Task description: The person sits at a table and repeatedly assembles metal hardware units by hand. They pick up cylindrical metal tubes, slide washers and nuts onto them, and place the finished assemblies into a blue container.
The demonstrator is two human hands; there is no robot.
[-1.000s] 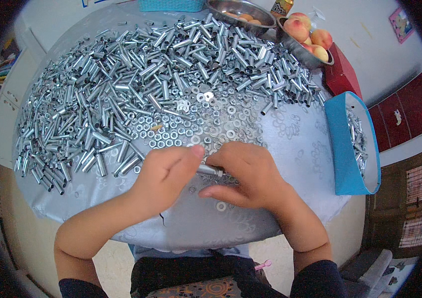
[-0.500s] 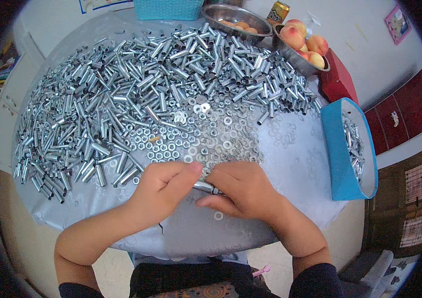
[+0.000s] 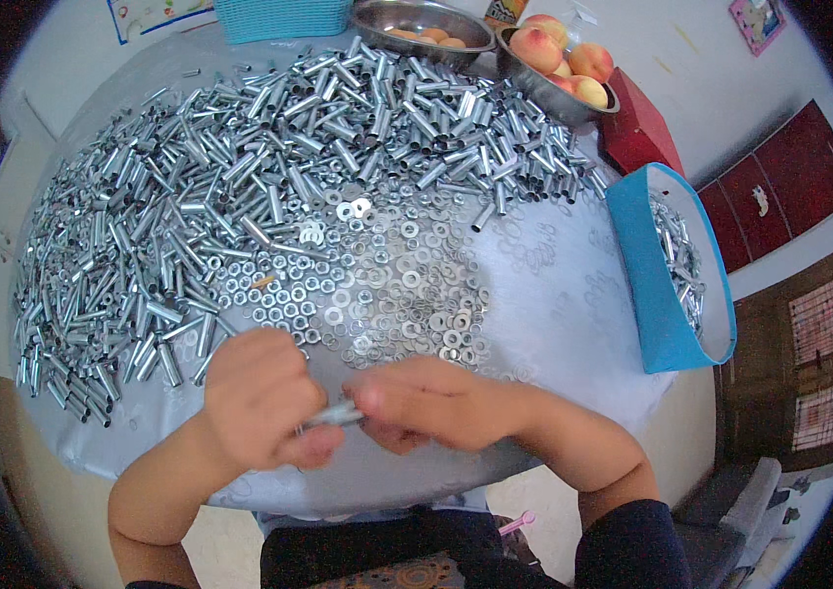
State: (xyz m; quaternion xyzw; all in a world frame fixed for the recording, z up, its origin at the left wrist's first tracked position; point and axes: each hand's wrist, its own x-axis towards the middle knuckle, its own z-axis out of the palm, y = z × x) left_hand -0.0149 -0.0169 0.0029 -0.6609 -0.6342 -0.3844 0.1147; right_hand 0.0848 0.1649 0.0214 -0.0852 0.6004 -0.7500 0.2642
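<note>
we sit in a home used for piecework: a round table (image 3: 554,294) heaped with metal tubes (image 3: 240,196), bowls of peaches (image 3: 559,59), red cabinets (image 3: 789,187) nearby.

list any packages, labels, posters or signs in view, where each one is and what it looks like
Poster: top left beyond the table, flat white sheet with a blue border and small coloured drawings.
Small picture card: top right on the pale surface, pink square with a coloured picture.
Packet: top edge behind the fruit bowl, orange and yellow, mostly cut off.
Red box: right of the fruit bowl, plain and angular, no label visible.
</note>
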